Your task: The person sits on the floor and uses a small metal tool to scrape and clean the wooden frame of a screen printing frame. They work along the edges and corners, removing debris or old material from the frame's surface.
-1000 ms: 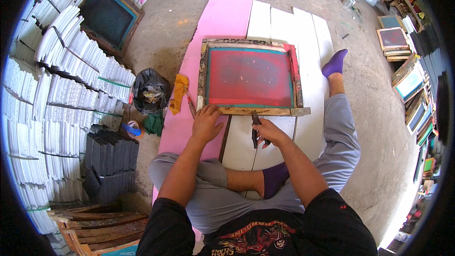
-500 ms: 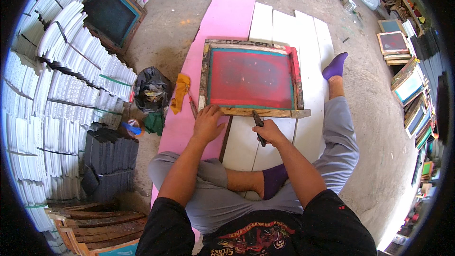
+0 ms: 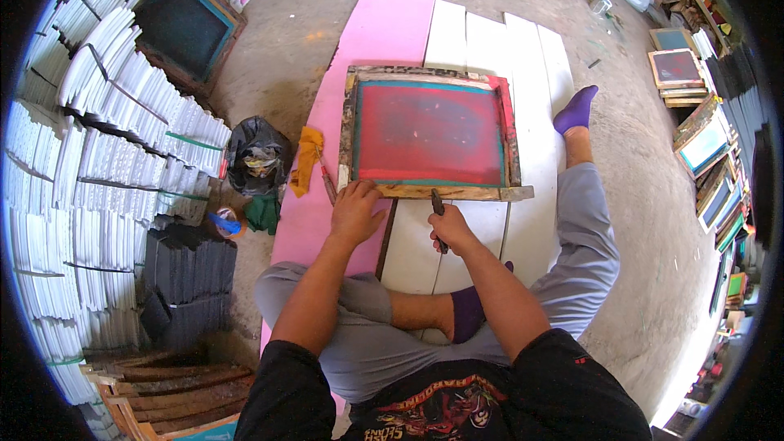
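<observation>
A wooden screen-printing frame [image 3: 482, 193] lies in front of me, its mesh [image 3: 431, 126] stained red with a teal border. My left hand [image 3: 357, 212] rests on the frame's near left corner, fingers laid over the rail and thumb held apart. In my right hand [image 3: 452, 229] is a dark pair of pliers [image 3: 438, 202], gripped by its handles. The jaws meet the middle of the near rail; what they bite on is too small to tell. Left of the frame lie a red-handled tool [image 3: 328, 184] and a mustard-coloured cloth [image 3: 305, 165].
Pink and white boards [image 3: 384, 28] lie beneath the frame. A black plastic bag [image 3: 258, 155] and a tape roll [image 3: 229, 222] sit to the left, beside tall stacks of white sheets [image 3: 122, 163]. More frames [image 3: 676, 69] lean along the right side.
My right hand has shifted slightly left and turned the pliers more upright against the near rail. The left hand stays on the corner. The whole view has moved slightly.
</observation>
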The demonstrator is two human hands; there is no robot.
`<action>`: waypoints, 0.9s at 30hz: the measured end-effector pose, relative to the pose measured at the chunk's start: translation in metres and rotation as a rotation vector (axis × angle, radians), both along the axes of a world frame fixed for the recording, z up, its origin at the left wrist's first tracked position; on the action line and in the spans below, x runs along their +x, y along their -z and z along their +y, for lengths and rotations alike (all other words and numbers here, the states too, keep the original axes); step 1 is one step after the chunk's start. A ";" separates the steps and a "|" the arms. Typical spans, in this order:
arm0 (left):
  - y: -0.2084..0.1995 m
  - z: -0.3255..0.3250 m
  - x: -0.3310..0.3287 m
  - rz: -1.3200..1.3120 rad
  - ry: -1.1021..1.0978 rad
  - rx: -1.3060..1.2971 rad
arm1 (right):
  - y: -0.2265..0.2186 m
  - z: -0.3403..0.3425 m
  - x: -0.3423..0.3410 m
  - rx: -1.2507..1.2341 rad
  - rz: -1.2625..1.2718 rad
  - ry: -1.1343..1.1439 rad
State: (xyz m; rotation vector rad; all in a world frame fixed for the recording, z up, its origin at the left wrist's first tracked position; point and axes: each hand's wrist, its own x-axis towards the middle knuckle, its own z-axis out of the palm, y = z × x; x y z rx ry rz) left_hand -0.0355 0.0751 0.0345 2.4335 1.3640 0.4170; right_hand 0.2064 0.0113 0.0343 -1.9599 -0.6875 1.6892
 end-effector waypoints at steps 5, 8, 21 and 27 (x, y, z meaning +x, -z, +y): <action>-0.006 0.000 0.001 -0.002 0.002 -0.020 | -0.004 -0.002 -0.005 0.034 -0.116 -0.016; -0.006 0.002 -0.001 0.006 0.034 -0.058 | -0.005 -0.002 -0.007 0.049 -0.171 -0.034; 0.004 -0.003 -0.010 -0.132 -0.044 0.088 | -0.001 -0.014 -0.021 0.234 -0.624 -0.463; -0.007 0.010 -0.063 -0.246 -0.244 -0.805 | -0.018 -0.015 -0.092 0.374 -0.418 -0.782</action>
